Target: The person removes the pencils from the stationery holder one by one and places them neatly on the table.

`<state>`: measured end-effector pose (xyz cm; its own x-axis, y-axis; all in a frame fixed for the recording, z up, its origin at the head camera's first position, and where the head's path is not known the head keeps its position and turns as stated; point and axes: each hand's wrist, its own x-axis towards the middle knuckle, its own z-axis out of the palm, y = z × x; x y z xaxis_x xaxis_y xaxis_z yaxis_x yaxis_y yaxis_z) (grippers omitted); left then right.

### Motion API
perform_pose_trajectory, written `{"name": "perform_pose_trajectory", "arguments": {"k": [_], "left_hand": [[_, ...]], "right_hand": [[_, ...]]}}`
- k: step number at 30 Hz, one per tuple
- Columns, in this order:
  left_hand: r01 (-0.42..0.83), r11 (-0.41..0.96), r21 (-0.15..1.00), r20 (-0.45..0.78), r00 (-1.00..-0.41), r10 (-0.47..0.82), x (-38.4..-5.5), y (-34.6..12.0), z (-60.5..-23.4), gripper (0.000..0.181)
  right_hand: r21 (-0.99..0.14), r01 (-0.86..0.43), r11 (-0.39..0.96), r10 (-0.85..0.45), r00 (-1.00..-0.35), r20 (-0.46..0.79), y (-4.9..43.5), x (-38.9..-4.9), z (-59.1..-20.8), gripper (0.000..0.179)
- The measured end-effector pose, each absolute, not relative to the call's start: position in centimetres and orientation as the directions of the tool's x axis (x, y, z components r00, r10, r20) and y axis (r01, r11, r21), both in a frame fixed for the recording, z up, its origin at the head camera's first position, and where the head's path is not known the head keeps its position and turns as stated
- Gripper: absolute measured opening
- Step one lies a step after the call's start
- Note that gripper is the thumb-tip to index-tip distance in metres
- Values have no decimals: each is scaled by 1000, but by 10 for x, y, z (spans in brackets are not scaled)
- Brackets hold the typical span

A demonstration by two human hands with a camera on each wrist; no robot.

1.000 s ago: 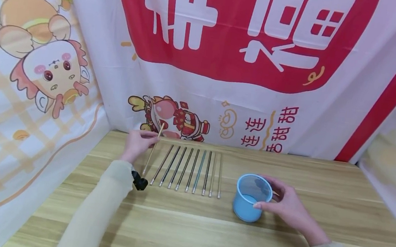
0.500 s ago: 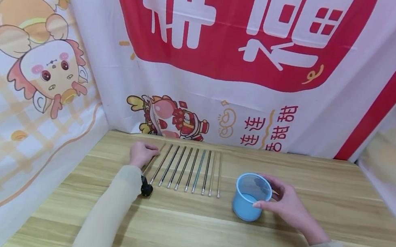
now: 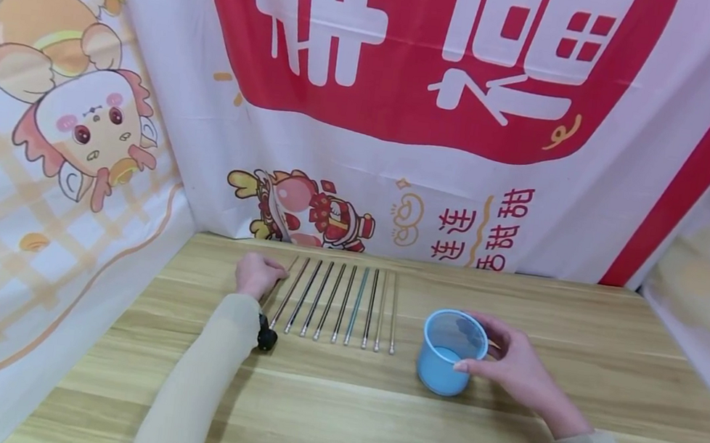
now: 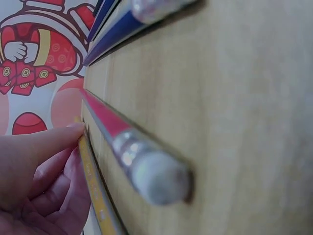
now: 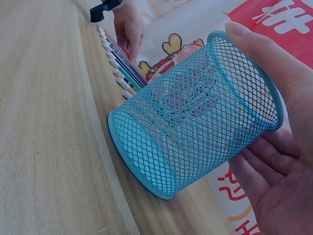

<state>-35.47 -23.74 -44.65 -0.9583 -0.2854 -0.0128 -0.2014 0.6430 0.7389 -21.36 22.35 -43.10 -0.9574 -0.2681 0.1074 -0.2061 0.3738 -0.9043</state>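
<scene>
At the left end of a row of pencils, my left hand (image 3: 259,276) pinches a yellow pencil (image 4: 95,188) that lies along the tabletop. Beside it in the left wrist view is a red pencil (image 4: 110,120) with a white eraser and a silvery ferrule. Several more pencils, dark, teal (image 3: 357,306) and natural wood-coloured (image 3: 394,314), lie side by side with their eraser ends toward me. To the right, my right hand (image 3: 519,368) grips a blue mesh pencil cup (image 3: 441,375) by its rim and far side. The cup stands upright, with no pencils inside.
The wooden table (image 3: 319,422) meets a printed white and red cloth (image 3: 397,139) hanging along its back edge. Another patterned cloth (image 3: 64,232) borders the left side. Black wrist cameras (image 3: 266,334) sit on both sleeves.
My left hand has lowered the yellow pencil from a raised tilt to the table, at the row's left end, and shifted slightly right. My right hand and the cup stay in place.
</scene>
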Motion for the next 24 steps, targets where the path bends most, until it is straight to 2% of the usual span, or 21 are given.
{"name": "perform_pose_trajectory", "arguments": {"k": [7, 12, 18, 21, 24], "left_hand": [[-192, 648, 737, -5, -960, -279, -354, -238, -447, 16], [-187, 580, 793, -9, -955, -296, -350, -242, -444, 21], [-41, 523, 851, 130, -949, -286, -350, -254, -434, 45], [21, 516, 856, 167, -956, -240, -346, -261, -425, 63], [32, 544, 839, 171, -963, -207, -339, -267, -416, 87]], "right_hand": [[-905, -210, 371, -268, -957, 113, 224, -213, -431, 76], [-909, -215, 358, -275, -954, 118, 223, -213, -430, 78], [-903, -231, 361, -279, -951, 132, 223, -214, -431, 76], [-903, -233, 362, -275, -952, 135, 223, -214, -431, 76], [-901, -234, 364, -277, -951, 135, 224, -214, -431, 76]]}}
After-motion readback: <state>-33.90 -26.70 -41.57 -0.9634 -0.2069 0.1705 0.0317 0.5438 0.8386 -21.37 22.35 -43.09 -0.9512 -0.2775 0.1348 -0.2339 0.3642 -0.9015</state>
